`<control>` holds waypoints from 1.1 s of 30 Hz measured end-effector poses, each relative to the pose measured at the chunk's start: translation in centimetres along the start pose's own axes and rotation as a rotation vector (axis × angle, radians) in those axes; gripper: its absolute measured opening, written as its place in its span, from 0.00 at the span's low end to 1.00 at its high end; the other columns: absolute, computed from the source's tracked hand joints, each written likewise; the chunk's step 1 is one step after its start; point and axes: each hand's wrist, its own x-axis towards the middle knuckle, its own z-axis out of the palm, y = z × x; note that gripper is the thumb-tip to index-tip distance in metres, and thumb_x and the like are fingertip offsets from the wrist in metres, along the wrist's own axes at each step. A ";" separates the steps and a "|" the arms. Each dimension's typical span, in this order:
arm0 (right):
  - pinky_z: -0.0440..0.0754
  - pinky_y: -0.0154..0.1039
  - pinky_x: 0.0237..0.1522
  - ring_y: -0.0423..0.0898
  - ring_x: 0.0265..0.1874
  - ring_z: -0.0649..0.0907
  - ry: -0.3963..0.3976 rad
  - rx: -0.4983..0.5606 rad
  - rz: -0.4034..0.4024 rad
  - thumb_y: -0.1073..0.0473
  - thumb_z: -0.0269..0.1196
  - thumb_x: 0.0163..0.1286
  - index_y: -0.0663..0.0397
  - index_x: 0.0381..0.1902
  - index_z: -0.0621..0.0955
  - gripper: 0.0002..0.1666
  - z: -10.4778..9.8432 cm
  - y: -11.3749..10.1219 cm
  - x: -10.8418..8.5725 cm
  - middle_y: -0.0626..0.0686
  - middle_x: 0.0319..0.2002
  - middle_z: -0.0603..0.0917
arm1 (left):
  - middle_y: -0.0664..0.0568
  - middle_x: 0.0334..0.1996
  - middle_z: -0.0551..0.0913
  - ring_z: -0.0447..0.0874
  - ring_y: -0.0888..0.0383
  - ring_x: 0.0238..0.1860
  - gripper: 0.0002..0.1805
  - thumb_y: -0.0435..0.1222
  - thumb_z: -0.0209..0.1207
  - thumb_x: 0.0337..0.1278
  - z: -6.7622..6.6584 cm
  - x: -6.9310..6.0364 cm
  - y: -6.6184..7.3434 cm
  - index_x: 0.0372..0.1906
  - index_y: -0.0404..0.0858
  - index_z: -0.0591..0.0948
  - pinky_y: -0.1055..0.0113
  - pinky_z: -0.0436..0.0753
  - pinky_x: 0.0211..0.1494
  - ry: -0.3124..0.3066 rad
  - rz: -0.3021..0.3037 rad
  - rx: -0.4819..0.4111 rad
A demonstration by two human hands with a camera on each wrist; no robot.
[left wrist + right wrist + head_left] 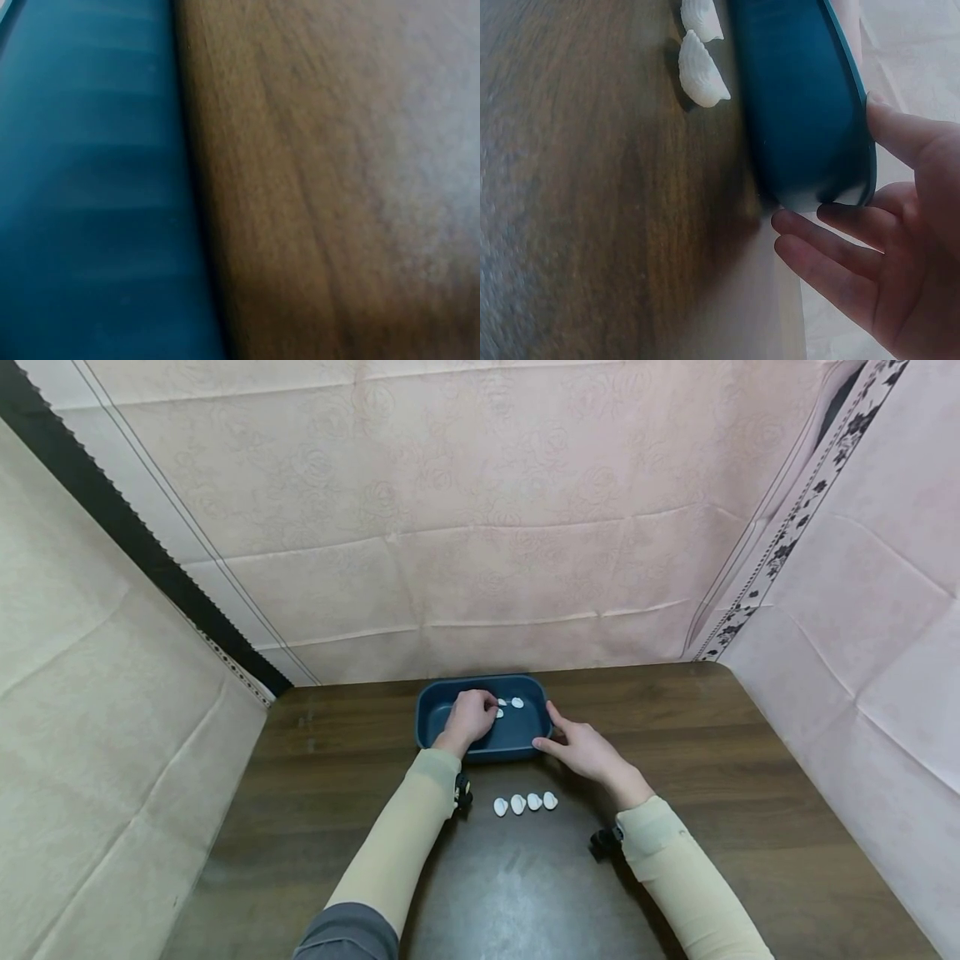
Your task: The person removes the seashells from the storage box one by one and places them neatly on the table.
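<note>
My left hand (471,716) reaches down inside a dark blue rectangular tray (429,692), fingers bent inward. Close to its fingertips lies a small white ribbed shell (499,713); whether the fingers pinch it is too small to see. Another white shell (517,702) rests on the tray floor to the right. At the tray's right end, my right hand (588,750) grips the near corner. In the right wrist view its thumb (889,124) is against the rim and its fingers (840,247) sit around the end wall. The left wrist view shows only the tray's wall and the wooden table.
In front of the tray, several white shells (518,804) lie in a row on the brown wooden table (330,793). Pale patterned cloth (495,527) hangs behind the table and along both sides.
</note>
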 end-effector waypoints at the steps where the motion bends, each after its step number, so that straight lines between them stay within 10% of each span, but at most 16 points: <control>1: 0.69 0.66 0.72 0.64 0.75 0.72 -0.001 0.003 0.000 0.32 0.60 0.79 0.48 0.88 0.50 0.55 0.0 0.0 0.0 0.63 0.80 0.65 | 0.49 0.49 0.88 0.83 0.53 0.46 0.10 0.36 0.63 0.77 0.0 0.0 0.0 0.52 0.38 0.90 0.55 0.85 0.58 -0.005 -0.005 -0.002; 33: 0.69 0.66 0.72 0.63 0.76 0.72 -0.001 -0.019 -0.007 0.27 0.57 0.78 0.48 0.88 0.49 0.57 0.0 0.1 0.0 0.63 0.80 0.66 | 0.50 0.46 0.90 0.84 0.54 0.42 0.14 0.44 0.72 0.69 -0.1 0.1 0.6 0.50 0.38 0.92 0.56 0.85 0.52 -0.002 -0.042 0.083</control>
